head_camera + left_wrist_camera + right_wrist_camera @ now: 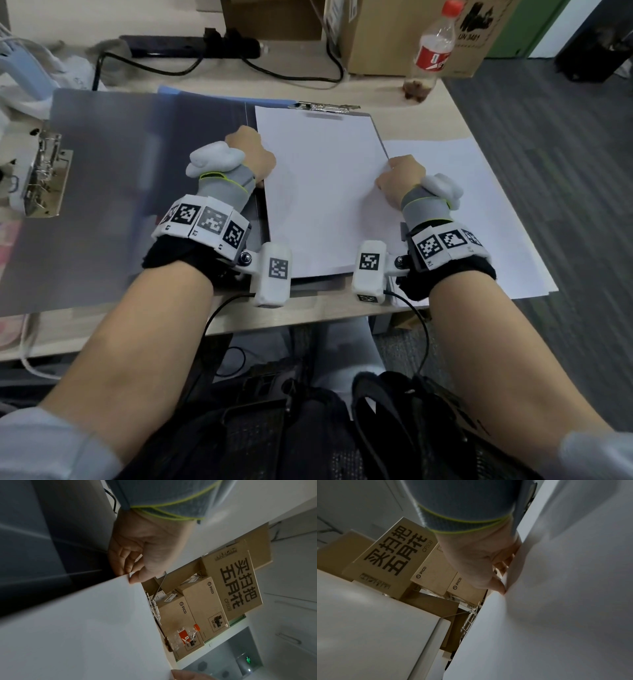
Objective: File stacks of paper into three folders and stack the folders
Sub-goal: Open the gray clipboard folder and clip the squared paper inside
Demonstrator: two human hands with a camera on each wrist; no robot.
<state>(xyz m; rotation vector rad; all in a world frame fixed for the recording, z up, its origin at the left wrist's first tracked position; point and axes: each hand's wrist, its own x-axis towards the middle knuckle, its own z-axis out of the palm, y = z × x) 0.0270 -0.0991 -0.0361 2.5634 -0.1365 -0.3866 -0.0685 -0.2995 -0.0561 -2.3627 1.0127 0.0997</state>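
From the head view, a light wooden desk (342,310) holds a grey folder (113,192) lying open and flat. A stack of white paper (322,192) sits on the folder's right half, with its top edge by a metal clip (325,107). The left hand (251,154) holds the stack's left edge and the right hand (400,178) holds its right edge, fingers curled. More white paper (479,212) lies on the desk just to the right. Another metal clip (44,174) shows at the folder's far left. At the back of the desk stand a plastic bottle (432,51) with a red cap, a black power strip (191,46) and brown boxes (404,37). The floor (561,171) is grey carpet.

From the left wrist view, the left hand's fingers (130,566) and thumb pinch the corner of the white stack, over the dark folder. Brown boxes are piled behind it, and the bottle stands in front of them.

From the right wrist view, the right hand's fingers (503,566) and thumb clamp the edge of the stack, which bends a little there. The other paper lies just beside it, below on the left, and the boxes stand behind.
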